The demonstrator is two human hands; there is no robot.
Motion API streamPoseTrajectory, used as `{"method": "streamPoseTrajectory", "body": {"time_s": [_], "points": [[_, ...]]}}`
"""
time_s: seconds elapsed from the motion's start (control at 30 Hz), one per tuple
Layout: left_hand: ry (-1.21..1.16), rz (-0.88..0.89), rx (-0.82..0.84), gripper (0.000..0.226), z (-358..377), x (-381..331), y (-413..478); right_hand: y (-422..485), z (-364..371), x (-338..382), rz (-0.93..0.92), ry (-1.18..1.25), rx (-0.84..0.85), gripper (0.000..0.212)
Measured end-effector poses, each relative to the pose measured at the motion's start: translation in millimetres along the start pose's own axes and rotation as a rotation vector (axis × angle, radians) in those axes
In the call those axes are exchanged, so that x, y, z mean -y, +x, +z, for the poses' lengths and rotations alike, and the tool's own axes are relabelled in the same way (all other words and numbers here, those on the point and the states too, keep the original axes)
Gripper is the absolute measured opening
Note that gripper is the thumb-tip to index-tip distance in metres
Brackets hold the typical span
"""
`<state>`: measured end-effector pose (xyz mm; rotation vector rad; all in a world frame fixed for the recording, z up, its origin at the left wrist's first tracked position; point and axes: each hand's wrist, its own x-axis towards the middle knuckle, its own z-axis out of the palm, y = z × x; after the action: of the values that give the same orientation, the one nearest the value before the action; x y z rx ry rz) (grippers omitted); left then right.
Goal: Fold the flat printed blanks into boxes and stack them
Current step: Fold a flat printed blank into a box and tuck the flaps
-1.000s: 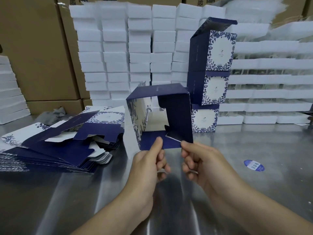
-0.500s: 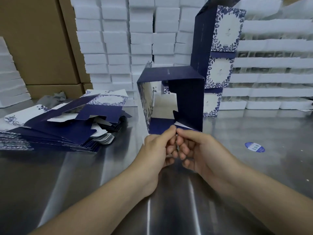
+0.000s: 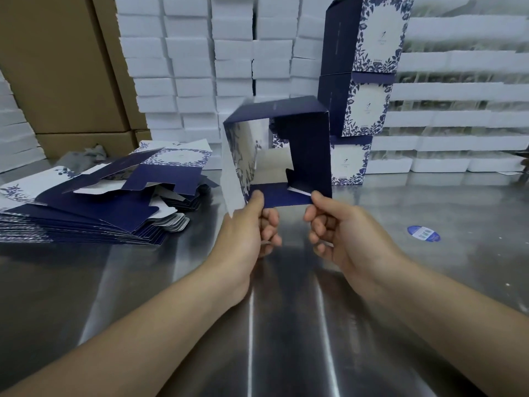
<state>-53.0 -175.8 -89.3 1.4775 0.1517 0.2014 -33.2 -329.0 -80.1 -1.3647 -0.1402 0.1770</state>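
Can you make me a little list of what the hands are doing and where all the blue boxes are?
left hand: pinches the bottom left edge of the half-folded box
right hand: pinches its bottom right corner
box state: held up, open toward the camera
finished boxes: three stacked, behind and to the right
flat blanks: messy pile on the left
table: shiny metal, with a blue sticker on the right

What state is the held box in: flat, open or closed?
Open: the box is a square tube you can see through.
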Motion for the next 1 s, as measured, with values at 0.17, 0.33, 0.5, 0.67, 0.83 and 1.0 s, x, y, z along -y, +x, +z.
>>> {"method": "streamPoseTrajectory", "body": {"time_s": [0.17, 0.33, 0.5, 0.67, 0.83, 1.0], "points": [[0.268, 0.076, 0.190, 0.009, -16, -3, 7, 5, -12, 10, -0.102, -0.060, -0.095, 0.048], [0.084, 0.164, -0.095, 0.053, -23, -5, 12, 9, -27, 21, -0.321, -0.242, -0.234, 0.052], [0.083, 0.318, -0.086, 0.068, -25, -17, 9, 9, -32, 21, -0.427, -0.413, -0.313, 0.044], [0.022, 0.371, -0.004, 0.069, -24, -20, 1, 8, -33, 22, -0.466, -0.475, -0.342, 0.041], [0.236, 0.421, 0.016, 0.062, -20, -11, -1, 3, -28, 15, -0.561, -0.629, -0.266, 0.043], [0.557, 0.572, -0.127, 0.081, -24, -3, 7, 5, -25, 9, -0.595, -0.699, -0.184, 0.058]]}}
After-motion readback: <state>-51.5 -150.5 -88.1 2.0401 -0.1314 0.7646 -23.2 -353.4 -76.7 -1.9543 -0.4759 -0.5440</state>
